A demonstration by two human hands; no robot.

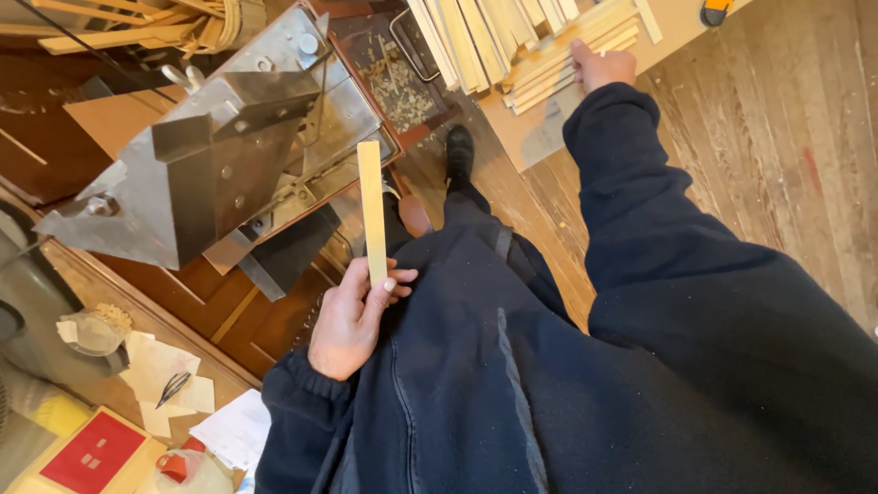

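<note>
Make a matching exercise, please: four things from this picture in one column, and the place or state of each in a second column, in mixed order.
Things:
1. pale wooden strip
2. stack of wooden strips
3. grey metal machine
4. tray of wood shavings

Places or states:
A. under the right hand
B. held upright in the left hand
C. behind the machine
D. on the brown bench, left of the strip

Pairs: 1-B, 2-A, 3-D, 4-C
</note>
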